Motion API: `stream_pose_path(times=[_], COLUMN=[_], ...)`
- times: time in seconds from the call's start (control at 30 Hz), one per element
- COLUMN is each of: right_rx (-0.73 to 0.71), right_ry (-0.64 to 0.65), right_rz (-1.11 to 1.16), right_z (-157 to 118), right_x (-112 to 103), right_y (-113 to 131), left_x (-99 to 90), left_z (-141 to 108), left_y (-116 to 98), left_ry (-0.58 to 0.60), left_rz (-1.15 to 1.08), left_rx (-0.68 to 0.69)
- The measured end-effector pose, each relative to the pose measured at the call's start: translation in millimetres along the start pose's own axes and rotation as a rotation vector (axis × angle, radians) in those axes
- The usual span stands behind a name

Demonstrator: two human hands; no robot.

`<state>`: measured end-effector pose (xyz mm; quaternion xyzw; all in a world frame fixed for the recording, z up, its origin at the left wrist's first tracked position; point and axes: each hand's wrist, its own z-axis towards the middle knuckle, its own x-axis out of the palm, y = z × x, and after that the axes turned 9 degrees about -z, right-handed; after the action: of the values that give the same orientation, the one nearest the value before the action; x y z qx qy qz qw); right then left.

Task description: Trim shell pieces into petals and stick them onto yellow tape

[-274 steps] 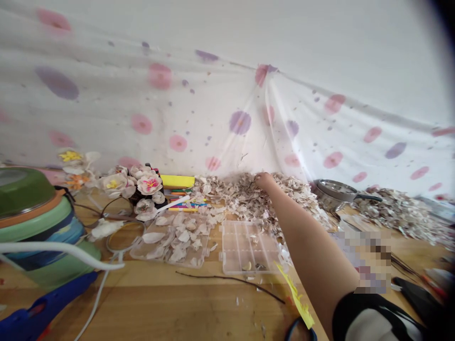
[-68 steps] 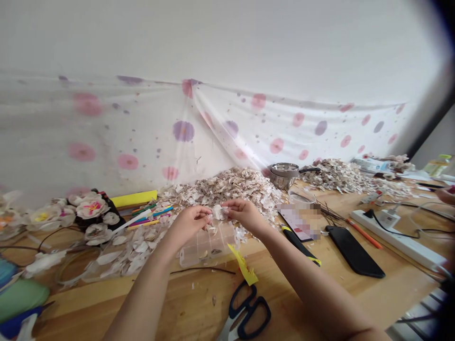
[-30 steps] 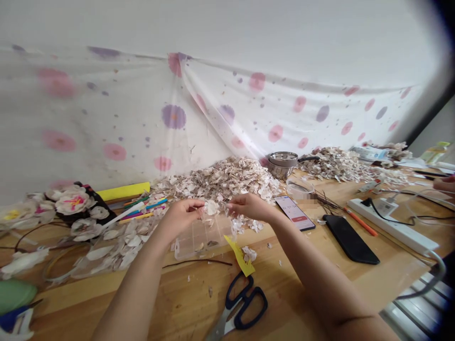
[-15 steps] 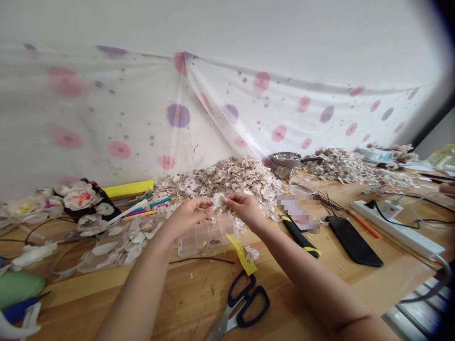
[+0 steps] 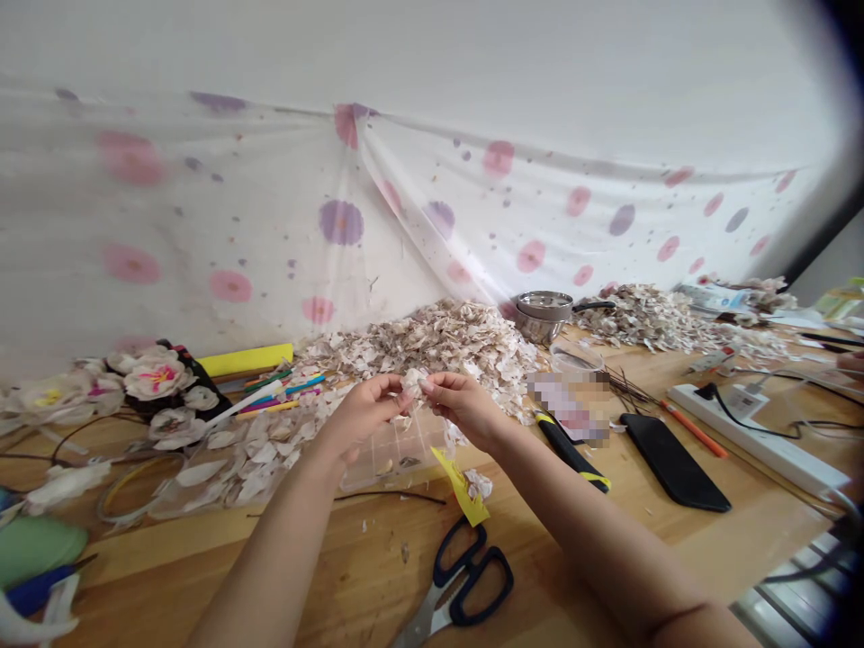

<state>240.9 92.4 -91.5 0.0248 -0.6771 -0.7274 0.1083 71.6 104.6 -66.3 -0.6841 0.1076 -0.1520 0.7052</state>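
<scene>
Over a clear compartment box (image 5: 413, 443), my left hand (image 5: 364, 412) and my right hand (image 5: 465, 405) meet with fingertips closed on one small, crumpled white petal cluster (image 5: 414, 382). Its exact form is partly hidden by the fingers. Behind it lies a large heap of dry whitish petals (image 5: 445, 333). Flatter loose petals (image 5: 249, 459) spread to the left of my left forearm. Below my hands are a yellow strip (image 5: 460, 490) beside a crumpled white bit (image 5: 479, 484), and scissors (image 5: 465, 580) with dark blue handles. A thin dark twig (image 5: 398, 493) lies in front of the box.
Finished-looking petal flowers (image 5: 157, 373) and coloured sticks (image 5: 287, 391) stand at the left. To the right are metal bowls (image 5: 544, 315), a black-and-yellow tool handle (image 5: 571, 454), a black phone (image 5: 675, 461) and a power strip (image 5: 762, 441). Another person's hand (image 5: 850, 363) shows at the right edge.
My fingers have shifted slightly around the petal cluster, with the right fingertips now bent more over it. The left hand has moved a little closer to the right.
</scene>
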Motion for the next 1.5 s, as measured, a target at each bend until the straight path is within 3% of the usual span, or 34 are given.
stream_pose_path(times=[0.33,0.63,0.83,1.03,1.13,1.33,1.5], right_rx=[-0.005,-0.149,-0.208,-0.356,-0.41,-0.343,-0.348], right_ry=[0.011,-0.074,0.139,0.084,0.115,0.22,0.122], right_rz=[0.023,0.121,0.17,0.111,0.074,-0.064,-0.142], right_z=[-1,4,2,4,5,-4,-5], right_x=[-2,-5,-5,-8,-11,-11,-8], right_y=[-2,-7,-8,-12,-14,-1,7], left_x=[-0.1,0.1,7.3,18.8,20.5,21.2,20.7], left_z=[3,1,2,2,1,1,4], left_y=[6,7,12,18,19,18,20], left_ry=[-0.013,0.057,0.21,0.304,0.348,0.365,0.305], left_rz=[-0.132,-0.281,-0.47,-0.611,-0.669,-0.688,-0.601], left_rx=[0.004,0.005,-0.047,-0.079,-0.105,-0.153,-0.171])
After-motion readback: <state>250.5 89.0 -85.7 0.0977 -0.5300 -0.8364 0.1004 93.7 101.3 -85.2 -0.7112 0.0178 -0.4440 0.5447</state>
